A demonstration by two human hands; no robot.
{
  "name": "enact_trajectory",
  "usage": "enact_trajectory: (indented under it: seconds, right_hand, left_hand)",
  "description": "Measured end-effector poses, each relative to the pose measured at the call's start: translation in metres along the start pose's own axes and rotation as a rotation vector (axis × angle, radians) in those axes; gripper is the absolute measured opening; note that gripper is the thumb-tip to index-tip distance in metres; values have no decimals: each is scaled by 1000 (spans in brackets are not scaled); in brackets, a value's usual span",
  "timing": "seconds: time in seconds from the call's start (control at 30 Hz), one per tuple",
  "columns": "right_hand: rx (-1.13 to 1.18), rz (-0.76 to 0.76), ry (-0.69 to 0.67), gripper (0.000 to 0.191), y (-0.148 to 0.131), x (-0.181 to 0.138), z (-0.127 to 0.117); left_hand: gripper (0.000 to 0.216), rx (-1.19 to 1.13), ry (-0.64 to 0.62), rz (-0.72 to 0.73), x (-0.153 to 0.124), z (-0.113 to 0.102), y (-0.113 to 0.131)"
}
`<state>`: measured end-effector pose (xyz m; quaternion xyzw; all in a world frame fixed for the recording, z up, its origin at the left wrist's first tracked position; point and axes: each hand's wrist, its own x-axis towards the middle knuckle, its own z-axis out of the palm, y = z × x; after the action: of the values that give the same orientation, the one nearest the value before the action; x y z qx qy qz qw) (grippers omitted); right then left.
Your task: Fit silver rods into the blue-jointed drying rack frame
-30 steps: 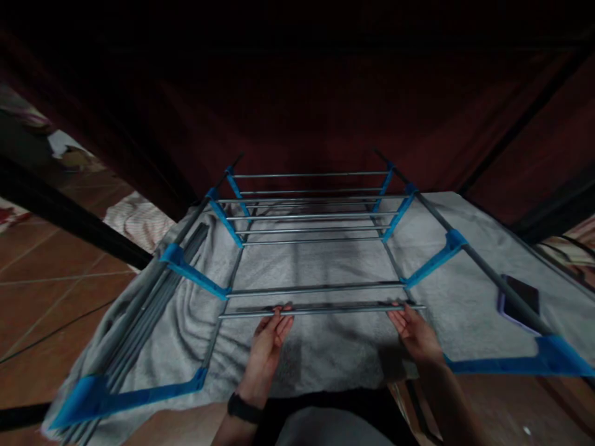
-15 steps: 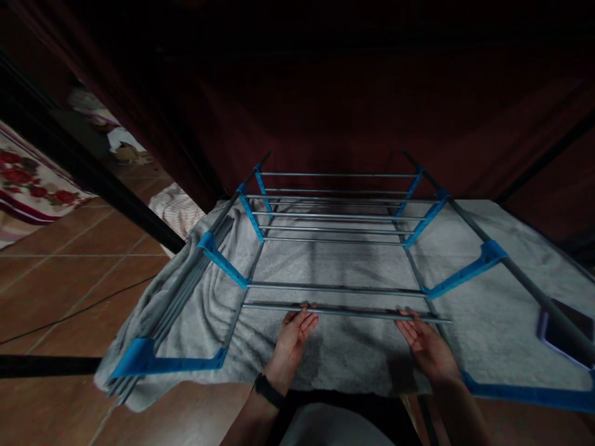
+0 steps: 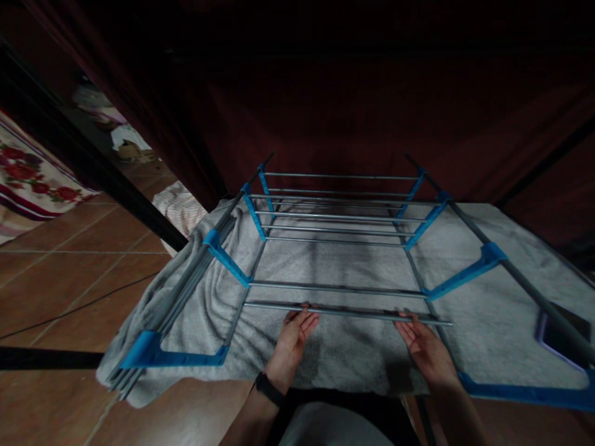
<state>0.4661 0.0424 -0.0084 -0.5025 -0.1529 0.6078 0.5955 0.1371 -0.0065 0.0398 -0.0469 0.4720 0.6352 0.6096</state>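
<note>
A grey metal rod (image 3: 348,313) lies crosswise over a rack frame with blue plastic brackets (image 3: 223,257). My left hand (image 3: 292,341), with a dark watch on the wrist, has its fingers stretched out and their tips touch the rod near its left part. My right hand (image 3: 425,347) is palm up with fingers extended, their tips under the rod near its right end. Neither hand wraps round the rod. Several more rods (image 3: 334,214) sit fitted further back in the frame. The frame rests on a grey towel (image 3: 353,359).
A phone in a purple case (image 3: 560,337) lies on the towel at the right under a frame pole. A bundle of loose rods (image 3: 186,285) lies along the towel's left edge. Tiled floor (image 3: 69,279) with a black cable at left; dark red fabric behind.
The view shifted left between the oldest frame and now, so the rack appears further right. The hands and the rod stay in almost the same pose.
</note>
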Motion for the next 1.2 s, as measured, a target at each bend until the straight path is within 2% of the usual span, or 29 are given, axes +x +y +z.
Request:
enact_trajectory:
  seconds: [0.1, 0.33, 0.5, 0.67, 0.8, 0.97, 1.2]
  right_hand:
    - [-9, 8, 62, 15, 2, 0, 1]
    - [-17, 4, 51, 17, 4, 1, -3]
    - [-7, 39, 101, 15, 4, 4, -7]
    - [4, 66, 105, 11, 4, 6, -11]
    - [28, 104, 82, 11, 1, 3, -9]
    - [93, 146, 62, 10, -4, -6, 7]
    - [195, 289, -51, 11, 5, -41, 54]
  left_hand:
    - [27, -8, -3, 5, -1, 0, 1]
    - [29, -3, -20, 16, -2, -1, 0]
    - [29, 2, -41, 37, -5, 2, -1]
    - [26, 72, -109, 74, -18, 18, 2]
    - [35, 139, -186, 133, -30, 37, 2]
    - [39, 235, -238, 182, -43, 58, -1]
    - [23, 322, -331, 252, -67, 90, -15]
